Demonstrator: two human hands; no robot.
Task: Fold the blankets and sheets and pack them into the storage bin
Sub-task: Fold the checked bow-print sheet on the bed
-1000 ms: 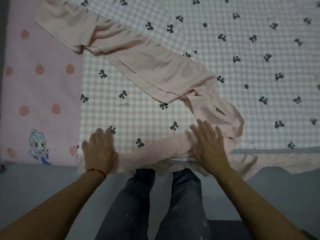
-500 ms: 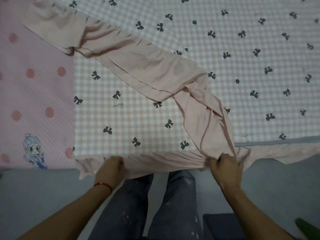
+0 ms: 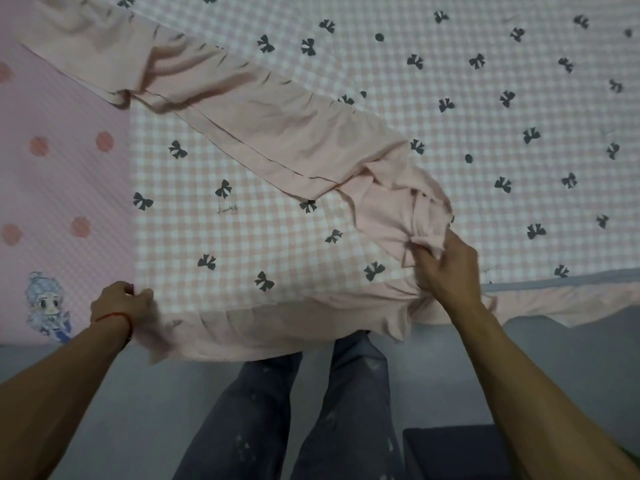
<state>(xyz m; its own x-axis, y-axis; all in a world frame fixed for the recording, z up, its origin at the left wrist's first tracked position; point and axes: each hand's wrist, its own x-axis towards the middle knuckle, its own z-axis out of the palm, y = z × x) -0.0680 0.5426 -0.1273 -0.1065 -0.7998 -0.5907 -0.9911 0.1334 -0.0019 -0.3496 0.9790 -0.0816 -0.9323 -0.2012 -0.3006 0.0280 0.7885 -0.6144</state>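
Checked sheet [image 3: 450, 98] lies on bed, right of dotted mat [image 3: 62, 188].

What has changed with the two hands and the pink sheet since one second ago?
Both hands lay flat then. Now the left hand grips the sheet's near left corner, further left, and the right hand pinches a bunched fold of the pink sheet. The polka-dot blanket stayed put.

A pink dotted bed [image 3: 52, 188] carries a checked sheet [image 3: 485, 109] with bows, its pink ruffle [image 3: 263, 129] folded over.
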